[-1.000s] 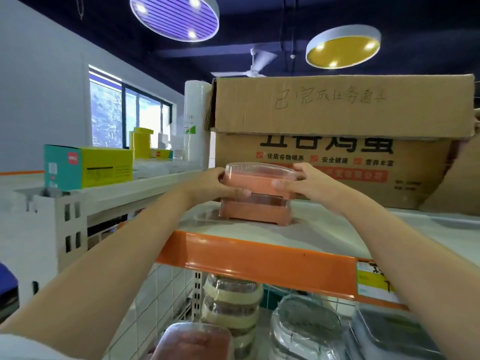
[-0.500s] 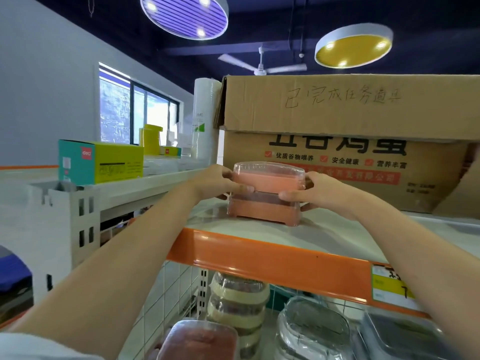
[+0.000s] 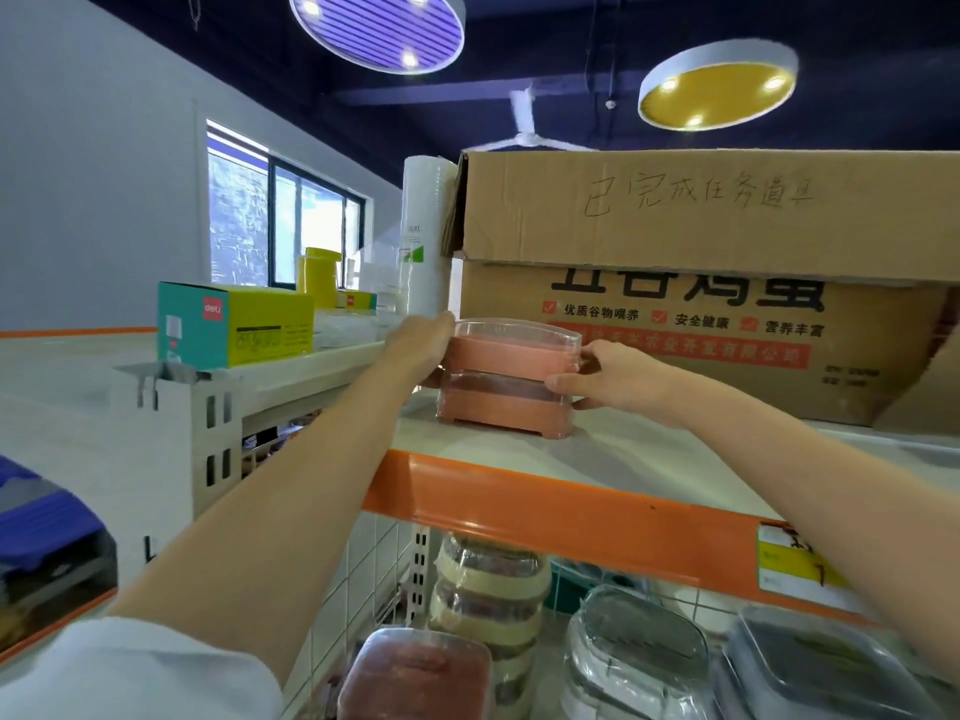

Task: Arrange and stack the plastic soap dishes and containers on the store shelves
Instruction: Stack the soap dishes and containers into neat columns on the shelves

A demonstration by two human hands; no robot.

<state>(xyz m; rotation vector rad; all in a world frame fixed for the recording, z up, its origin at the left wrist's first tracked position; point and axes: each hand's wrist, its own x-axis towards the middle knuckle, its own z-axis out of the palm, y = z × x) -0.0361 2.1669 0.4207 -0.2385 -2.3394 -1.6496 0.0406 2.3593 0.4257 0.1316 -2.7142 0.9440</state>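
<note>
Shelf (image 3: 613,454): two stacked pink dishes (image 3: 511,379).

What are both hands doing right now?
Left hand: closed on the upper pink soap dish.
Right hand: closed on the same dish's other end.

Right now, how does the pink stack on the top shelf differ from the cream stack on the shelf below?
The pink stack is two dishes high; the cream stack shows at least three tiers. The pink stack is gripped at its ends by the left hand and right hand, while the cream stack stands untouched. The pink stack sits near the shelf's orange edge; the cream stack stands under it. Both have clear lids.
</note>
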